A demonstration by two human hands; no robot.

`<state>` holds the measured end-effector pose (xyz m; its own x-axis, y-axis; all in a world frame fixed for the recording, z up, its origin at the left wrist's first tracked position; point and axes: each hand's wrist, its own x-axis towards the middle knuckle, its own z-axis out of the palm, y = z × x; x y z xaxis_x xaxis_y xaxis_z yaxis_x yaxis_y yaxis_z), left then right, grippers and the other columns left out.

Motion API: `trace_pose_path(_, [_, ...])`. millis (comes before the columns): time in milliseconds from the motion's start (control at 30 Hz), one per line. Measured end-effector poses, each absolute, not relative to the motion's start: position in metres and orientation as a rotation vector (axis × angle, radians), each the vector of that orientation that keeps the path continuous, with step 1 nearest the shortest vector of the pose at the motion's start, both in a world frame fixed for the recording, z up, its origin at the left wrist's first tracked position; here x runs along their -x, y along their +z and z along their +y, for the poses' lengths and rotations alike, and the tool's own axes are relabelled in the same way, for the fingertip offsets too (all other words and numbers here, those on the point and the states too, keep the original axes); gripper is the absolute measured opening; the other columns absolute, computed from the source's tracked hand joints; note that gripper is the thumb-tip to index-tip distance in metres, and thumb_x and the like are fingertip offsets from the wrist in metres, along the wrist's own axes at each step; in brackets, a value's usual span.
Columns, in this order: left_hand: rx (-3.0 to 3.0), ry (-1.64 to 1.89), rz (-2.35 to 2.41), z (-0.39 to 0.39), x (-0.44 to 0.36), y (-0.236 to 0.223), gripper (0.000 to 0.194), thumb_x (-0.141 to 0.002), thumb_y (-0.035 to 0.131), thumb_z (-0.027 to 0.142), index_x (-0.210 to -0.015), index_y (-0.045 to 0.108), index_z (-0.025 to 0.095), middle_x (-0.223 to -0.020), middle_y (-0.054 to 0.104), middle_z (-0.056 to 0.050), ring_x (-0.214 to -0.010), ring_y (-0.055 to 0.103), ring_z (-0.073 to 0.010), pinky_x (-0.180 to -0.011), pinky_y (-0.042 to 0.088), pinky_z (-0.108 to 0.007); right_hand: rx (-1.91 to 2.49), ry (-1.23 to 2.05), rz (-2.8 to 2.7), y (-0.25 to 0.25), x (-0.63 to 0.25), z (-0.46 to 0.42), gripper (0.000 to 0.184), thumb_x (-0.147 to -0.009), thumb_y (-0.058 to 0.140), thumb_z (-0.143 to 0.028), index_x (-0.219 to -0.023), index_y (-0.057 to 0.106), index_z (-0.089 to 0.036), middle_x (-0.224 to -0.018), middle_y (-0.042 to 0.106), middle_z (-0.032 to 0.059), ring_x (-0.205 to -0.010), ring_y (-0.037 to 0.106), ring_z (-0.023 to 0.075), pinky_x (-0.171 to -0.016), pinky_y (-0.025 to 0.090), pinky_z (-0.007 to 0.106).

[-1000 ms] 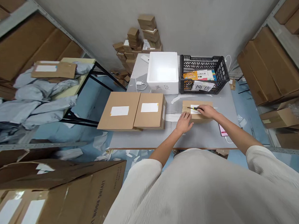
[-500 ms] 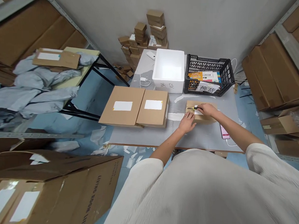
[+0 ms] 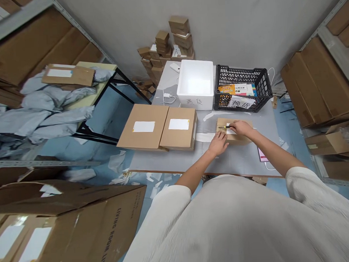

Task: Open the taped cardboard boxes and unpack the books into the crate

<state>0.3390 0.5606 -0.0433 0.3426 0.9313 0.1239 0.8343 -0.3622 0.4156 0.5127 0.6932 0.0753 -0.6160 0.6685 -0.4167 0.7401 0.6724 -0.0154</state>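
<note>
A small cardboard box (image 3: 240, 140) with a white label lies on the grey table in front of me. My right hand (image 3: 239, 128) is closed around a utility knife (image 3: 227, 127), black with a yellow part, and its blade points left over the top of the box near its left end. My left hand (image 3: 218, 143) rests at the near left corner of the same box, fingers laid on the cardboard and thumb apart. Whether the blade is in the cardboard or only above it is too small to tell.
Two larger labelled boxes, a wide one (image 3: 143, 138) and a narrower one (image 3: 179, 135), stand left on the table (image 3: 170, 161). Behind are a white foam box (image 3: 195, 102) and a black crate (image 3: 264, 84) holding books. A phone (image 3: 262, 155) lies right. Grey parcels (image 3: 56, 120) cover a side table.
The camera view has shifted a little. Both hands stay at the small box; the knife tip has hardly moved along its left end.
</note>
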Motion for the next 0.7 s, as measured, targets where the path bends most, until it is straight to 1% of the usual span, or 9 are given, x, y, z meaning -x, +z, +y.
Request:
trace_pose_path(100, [-2.323,0.520,1.600,0.562,-0.339,-0.046,0.050,-0.109,0.052,0.028,-0.157,0.059,0.016,-0.157,0.063,-0.018,-0.161,0.047,-0.0359,-0.135,0.040,-0.057,-1.107,-0.257,2.472,0.077,-0.518,0.695,0.046,-0.116,0.042,-0.037,-0.137,0.079,-0.020,-0.131,0.079,0.0174,-0.120,0.073,0.0316,-0.092,0.051,0.036])
trace_pose_path(200, [-2.316,0.530,1.615,0.563,-0.339,-0.046,0.048,-0.109,0.048,0.023,-0.155,0.061,0.017,-0.154,0.065,-0.017,-0.157,0.050,-0.0346,-0.133,0.043,-0.057,-1.135,-0.265,2.439,0.080,-0.527,0.696,0.046,-0.116,0.041,-0.038,-0.139,0.078,-0.022,-0.133,0.079,0.0162,-0.121,0.072,0.0312,-0.093,0.051,0.036])
trace_pose_path(267, [-2.315,0.520,1.623,0.564,-0.340,-0.043,0.046,-0.109,0.046,0.022,-0.152,0.062,0.016,-0.151,0.066,-0.017,-0.155,0.051,-0.0344,-0.132,0.044,-0.056,-1.145,-0.269,2.432,0.081,-0.533,0.696,0.046,-0.116,0.042,-0.039,-0.139,0.078,-0.023,-0.134,0.079,0.0156,-0.121,0.072,0.0308,-0.095,0.051,0.036])
trace_pose_path(433, [-2.284,0.467,1.663,0.564,-0.343,-0.033,0.046,-0.110,0.045,0.021,-0.152,0.064,0.017,-0.149,0.067,-0.017,-0.151,0.053,-0.0346,-0.131,0.045,-0.054,-1.169,-0.270,2.436,0.082,-0.543,0.698,0.042,-0.115,0.047,-0.038,-0.135,0.081,-0.023,-0.134,0.079,0.0172,-0.122,0.073,0.0325,-0.095,0.052,0.037])
trace_pose_path(500, [-2.265,0.442,1.685,0.564,-0.344,-0.030,0.049,-0.109,0.044,0.021,-0.154,0.062,0.017,-0.149,0.067,-0.018,-0.151,0.052,-0.0351,-0.130,0.045,-0.053,-1.181,-0.279,2.435,0.081,-0.546,0.701,0.041,-0.115,0.049,-0.038,-0.134,0.082,-0.024,-0.134,0.079,0.0175,-0.122,0.073,0.0329,-0.096,0.053,0.037])
trace_pose_path(633, [-2.217,0.389,1.736,0.566,-0.348,-0.028,0.057,-0.107,0.050,0.021,-0.164,0.054,0.019,-0.147,0.066,-0.020,-0.149,0.053,-0.0373,-0.126,0.048,-0.056,-1.194,-0.276,2.418,0.078,-0.555,0.705,0.041,-0.114,0.050,-0.040,-0.134,0.083,-0.025,-0.135,0.080,0.0172,-0.120,0.074,0.0329,-0.093,0.055,0.038])
trace_pose_path(700, [-2.189,0.348,1.773,0.568,-0.350,-0.028,0.058,-0.108,0.049,0.023,-0.165,0.052,0.019,-0.146,0.065,-0.020,-0.148,0.054,-0.0378,-0.122,0.049,-0.055,-1.197,-0.288,2.421,0.079,-0.562,0.706,0.042,-0.113,0.050,-0.040,-0.133,0.084,-0.025,-0.135,0.080,0.0181,-0.119,0.074,0.0334,-0.094,0.055,0.039])
